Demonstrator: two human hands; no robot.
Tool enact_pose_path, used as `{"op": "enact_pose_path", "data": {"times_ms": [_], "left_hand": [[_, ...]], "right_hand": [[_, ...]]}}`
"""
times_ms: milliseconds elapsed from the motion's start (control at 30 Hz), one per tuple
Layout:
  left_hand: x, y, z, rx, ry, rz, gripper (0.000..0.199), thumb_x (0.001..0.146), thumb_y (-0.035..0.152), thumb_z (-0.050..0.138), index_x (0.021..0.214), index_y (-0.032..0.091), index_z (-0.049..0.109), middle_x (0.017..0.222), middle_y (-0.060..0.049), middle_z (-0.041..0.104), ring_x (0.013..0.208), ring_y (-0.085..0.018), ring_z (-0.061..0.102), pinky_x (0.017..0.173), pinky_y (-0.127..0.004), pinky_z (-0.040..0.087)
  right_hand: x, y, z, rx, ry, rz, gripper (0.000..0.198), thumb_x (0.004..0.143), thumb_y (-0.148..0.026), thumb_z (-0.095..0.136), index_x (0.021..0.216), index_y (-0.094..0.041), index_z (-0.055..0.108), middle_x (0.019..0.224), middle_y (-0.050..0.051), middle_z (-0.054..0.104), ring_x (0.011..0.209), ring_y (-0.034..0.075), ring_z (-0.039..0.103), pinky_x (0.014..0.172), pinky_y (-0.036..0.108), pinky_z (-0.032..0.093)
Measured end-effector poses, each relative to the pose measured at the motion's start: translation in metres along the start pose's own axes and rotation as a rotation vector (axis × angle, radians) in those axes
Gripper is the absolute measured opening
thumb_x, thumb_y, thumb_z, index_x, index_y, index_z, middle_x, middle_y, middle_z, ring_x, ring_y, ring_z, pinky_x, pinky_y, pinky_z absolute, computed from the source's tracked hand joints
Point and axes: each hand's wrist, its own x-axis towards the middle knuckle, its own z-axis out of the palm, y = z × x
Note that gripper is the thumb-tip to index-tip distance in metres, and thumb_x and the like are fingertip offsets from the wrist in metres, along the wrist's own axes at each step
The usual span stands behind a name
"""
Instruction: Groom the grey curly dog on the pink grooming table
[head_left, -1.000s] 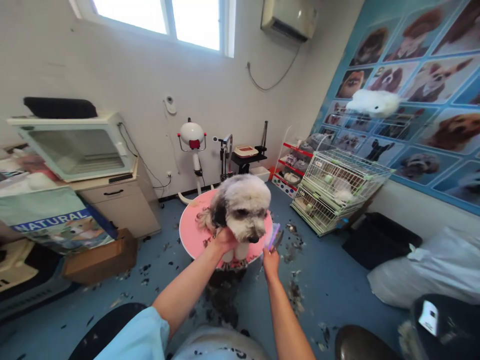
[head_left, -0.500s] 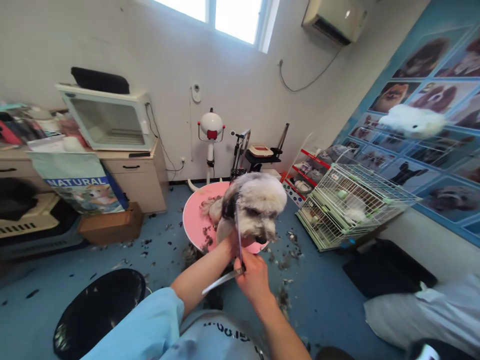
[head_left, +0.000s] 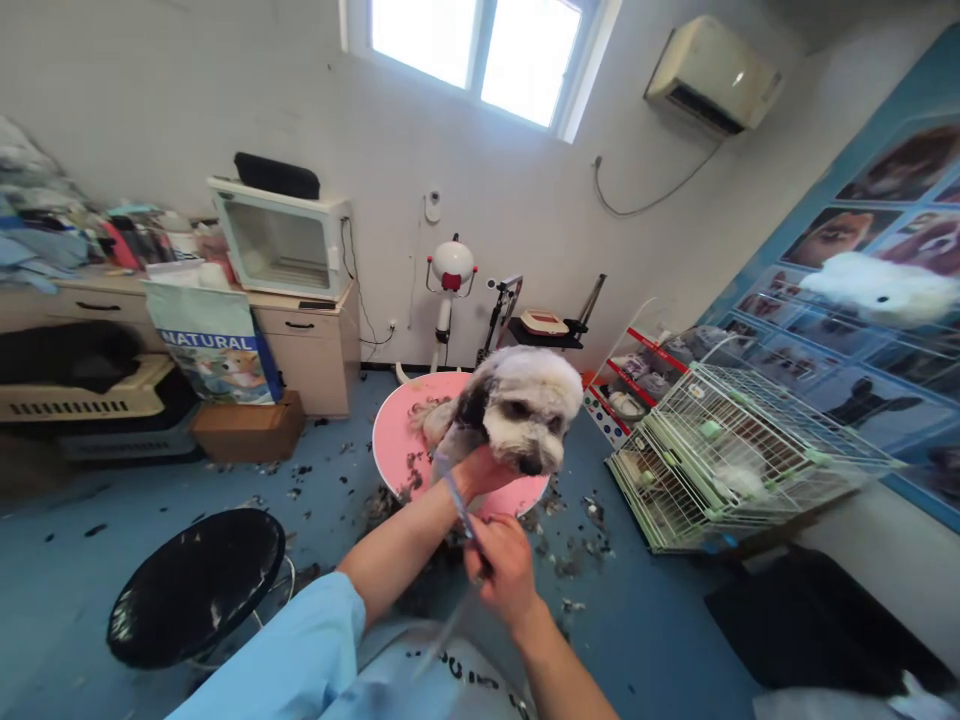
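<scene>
A small dog [head_left: 534, 385] with a white-grey coat and a darker ear sits on a round pink table [head_left: 391, 432]. My left hand [head_left: 480, 472] cups it under the chin, with the fingers partly hidden by the muzzle. Just in front of the dog's chest, my right hand [head_left: 504, 562] is closed round a thin straight grooming comb [head_left: 457, 498], whose far end points up and left across my left wrist. A second slim blade, apparently scissors [head_left: 450, 632], sticks out below the same hand; it is blurred. Cut hair lies on the table.
Hair clumps litter the blue floor. To the left are a black round stool [head_left: 199, 585] and a cardboard box [head_left: 249, 428]. A white-red dryer stand [head_left: 451, 268] is behind the table. At right stand a wire cage [head_left: 720, 470] and a black mat-like item [head_left: 829, 625].
My right hand has lowered the comb from beside the dog's ear, tilting it left over my left wrist. The scissors have swung downward. The dog's head appears slightly raised, and the view has shifted left.
</scene>
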Motion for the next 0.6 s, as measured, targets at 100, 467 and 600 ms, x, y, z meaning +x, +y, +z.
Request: {"op": "enact_pose_path", "data": {"times_ms": [100,467,600], "left_hand": [[0.004,0.001,-0.012,-0.174,-0.122,-0.074,0.036,0.078,0.037,0.059,0.103,0.013,0.066,0.107,-0.011,0.068,0.106,-0.026,0.061,0.100,-0.044,0.042],[0.015,0.007,-0.026,-0.461,-0.150,0.018,0.043,0.085,0.045,0.041,0.106,0.017,0.067,0.106,-0.009,0.069,0.114,-0.032,0.056,0.103,-0.058,0.032],[0.024,0.016,-0.028,-0.442,-0.178,0.082,0.046,0.084,0.050,0.043,0.110,0.019,0.065,0.114,-0.008,0.067,0.118,-0.031,0.054,0.105,-0.057,0.029]], "right_hand": [[-0.018,0.029,-0.015,-0.130,0.161,0.062,0.040,0.083,-0.012,0.047,0.121,-0.019,0.059,0.072,0.002,0.065,0.065,0.016,0.058,0.081,0.037,0.048],[0.021,0.100,-0.070,-0.305,-0.231,-0.062,0.039,0.079,-0.012,0.053,0.114,-0.020,0.068,0.071,0.002,0.062,0.069,0.016,0.055,0.091,0.036,0.040],[0.041,0.115,-0.088,-0.275,-0.286,-0.116,0.043,0.078,-0.012,0.052,0.117,-0.023,0.066,0.072,0.002,0.061,0.071,0.015,0.055,0.095,0.036,0.039]]}}
